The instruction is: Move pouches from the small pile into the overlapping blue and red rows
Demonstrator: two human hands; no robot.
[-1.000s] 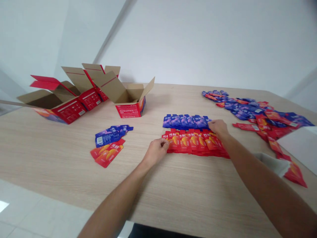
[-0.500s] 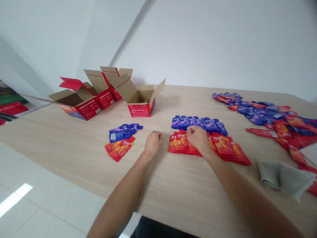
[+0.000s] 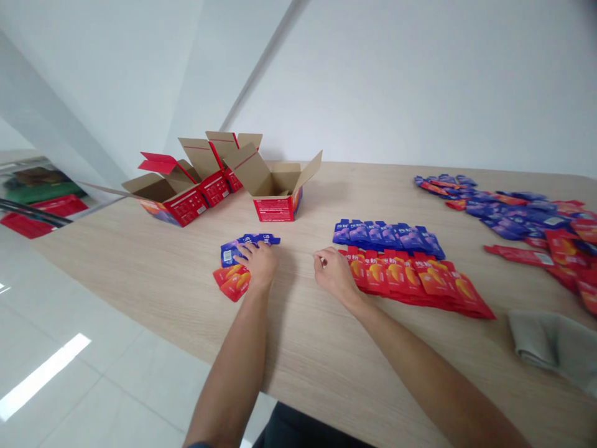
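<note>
My left hand (image 3: 259, 266) lies spread over a flat fan of blue and red pouches (image 3: 227, 256) on the pale wood-grain tabletop (image 3: 303, 354), my right hand (image 3: 336, 274) curled, grip unclear, beside a red-pouch row (image 3: 396, 275).

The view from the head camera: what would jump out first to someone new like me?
Probably the two bright overlapping rows right of centre: blue-purple pouches behind, red pouches in front, with the right hand at the red row's left end. Next, the left hand over a small mixed group of pouches. Beyond it, open red cartons stand with flaps up, while a jumbled pouch heap sprawls far right.
</note>
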